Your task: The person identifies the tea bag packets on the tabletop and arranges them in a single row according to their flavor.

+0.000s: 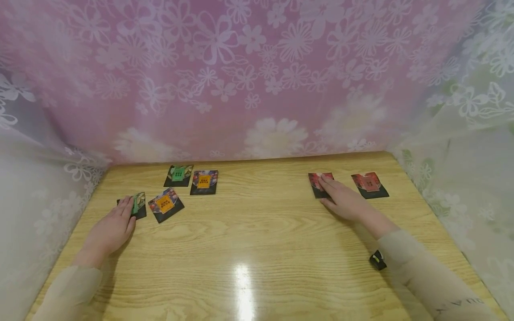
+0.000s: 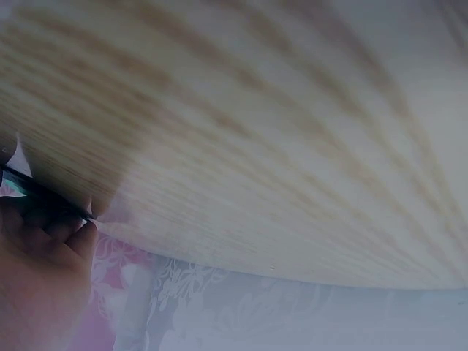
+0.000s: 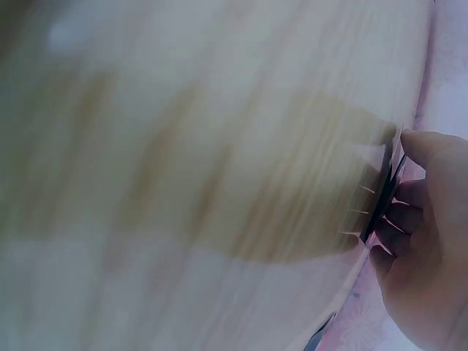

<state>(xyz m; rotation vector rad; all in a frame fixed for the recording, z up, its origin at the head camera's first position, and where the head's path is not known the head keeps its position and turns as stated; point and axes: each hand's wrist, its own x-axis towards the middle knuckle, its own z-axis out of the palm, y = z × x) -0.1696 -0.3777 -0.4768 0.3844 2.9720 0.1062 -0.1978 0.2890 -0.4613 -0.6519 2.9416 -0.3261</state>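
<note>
At the table's left, my left hand (image 1: pixel 111 228) rests its outstretched fingers on a small flat packet with a green label (image 1: pixel 139 206), covering part of it. To the right of that packet lies a tilted orange-labelled packet (image 1: pixel 166 205). Behind them are another green-labelled packet (image 1: pixel 179 175) and another orange-labelled one (image 1: pixel 204 182). My right hand (image 1: pixel 345 200) lays its fingers over a red-labelled packet (image 1: pixel 315 189), and a second red-labelled packet (image 1: pixel 370 185) lies to its right. Both wrist views show a hand, the left (image 2: pixel 44 270) and the right (image 3: pixel 431 227), at a packet's dark edge.
A small black object with a yellow-green mark (image 1: pixel 377 260) sits near the right forearm. The wood-grain table (image 1: pixel 257 232) meets a pink flowered curtain (image 1: pixel 249 89) at the back, with pale flowered cloth (image 1: pixel 470 178) along the sides.
</note>
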